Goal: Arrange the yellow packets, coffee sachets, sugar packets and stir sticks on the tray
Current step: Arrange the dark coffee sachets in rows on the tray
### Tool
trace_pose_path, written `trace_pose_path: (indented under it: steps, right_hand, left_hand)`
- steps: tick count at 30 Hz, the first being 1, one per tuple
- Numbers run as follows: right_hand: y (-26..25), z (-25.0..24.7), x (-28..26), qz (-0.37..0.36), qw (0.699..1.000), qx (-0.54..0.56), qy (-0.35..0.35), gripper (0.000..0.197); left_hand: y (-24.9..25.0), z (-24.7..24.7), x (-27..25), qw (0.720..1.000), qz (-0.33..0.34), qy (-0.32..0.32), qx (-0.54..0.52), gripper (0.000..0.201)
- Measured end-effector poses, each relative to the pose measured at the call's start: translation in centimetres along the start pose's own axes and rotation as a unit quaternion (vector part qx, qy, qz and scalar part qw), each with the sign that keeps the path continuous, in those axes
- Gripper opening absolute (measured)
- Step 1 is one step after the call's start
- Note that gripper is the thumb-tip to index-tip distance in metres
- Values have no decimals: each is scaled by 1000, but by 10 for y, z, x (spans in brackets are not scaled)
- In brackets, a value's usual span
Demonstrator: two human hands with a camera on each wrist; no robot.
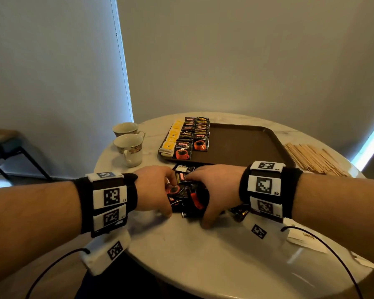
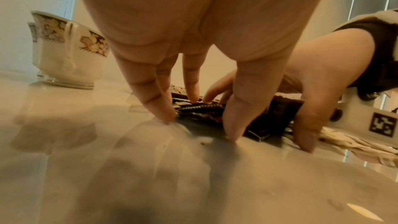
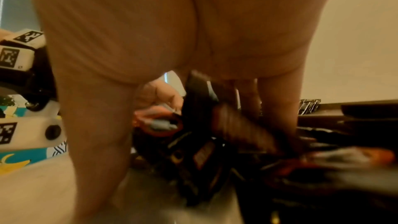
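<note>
On the table [image 1: 203, 255], both hands' fingers [image 2: 150, 98] around loose coffee sachets [image 1: 187, 196].

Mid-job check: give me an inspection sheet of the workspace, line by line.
Surface: round white table, glossy.
Job's things: brown tray holds rows of yellow packets and coffee sachets at its left end; loose coffee sachets pile on the table before the tray; stir sticks on the table right of the tray; white packets at the near right edge.
Clutter: two teacups left of the tray.
Grippers: left hand and right hand gather the pile between them; grip unclear.
Cables: black leads hang from both wrist units.
Surroundings: grey walls, a chair at left.
</note>
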State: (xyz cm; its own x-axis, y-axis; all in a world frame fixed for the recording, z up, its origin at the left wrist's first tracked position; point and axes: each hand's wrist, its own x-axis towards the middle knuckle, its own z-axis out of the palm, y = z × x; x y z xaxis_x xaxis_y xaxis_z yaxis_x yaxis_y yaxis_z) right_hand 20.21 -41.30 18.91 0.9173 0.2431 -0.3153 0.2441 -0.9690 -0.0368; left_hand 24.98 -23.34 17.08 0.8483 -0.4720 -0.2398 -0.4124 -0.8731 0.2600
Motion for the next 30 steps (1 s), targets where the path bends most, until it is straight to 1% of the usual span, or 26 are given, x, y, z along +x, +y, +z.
trace_pose_path:
  steps: [1,2,10,17,19,22,24,26,27,28,29,30]
  right_hand:
    - [-1,-1,0,3,1000,2,-12,99]
    - [-2,-2,1,3,1000,2,-16,100]
    - [-13,-5,17,-23,999,-39,20,65]
    - [-21,2,25,-24,998,-50,33,49]
    - [-22,1,27,-24,998,-40,53,45]
    - [-18,-6,28,-11,996,13,91,40]
    - [-11,-15,28,0,992,47,113,32]
    - [0,-25,26,23,987,92,128,24]
    - [6,-32,25,35,982,127,132,24]
    - [13,-38,24,45,974,179,132,25]
    - [21,-43,24,50,958,254,125,26]
    - [28,-46,23,54,934,335,111,29]
  left_hand:
    - [0,0,2,1000,1,1,-6,67]
    - [0,0,3,1000,2,3,-13,66]
    - [-4,-5,8,998,7,25,-53,61]
    - [-8,-8,9,995,17,33,-95,56]
    - [-9,-8,8,993,21,38,-112,59]
    - [-10,-12,6,986,35,53,-155,62]
    - [-13,-18,6,977,42,61,-201,66]
    - [-15,-24,7,969,47,65,-235,69]
    - [-17,-27,9,965,50,70,-249,70]
    - [-18,-30,10,960,52,75,-267,71]
    - [-18,-32,12,953,52,75,-288,73]
    - [-18,-34,15,945,51,72,-314,76]
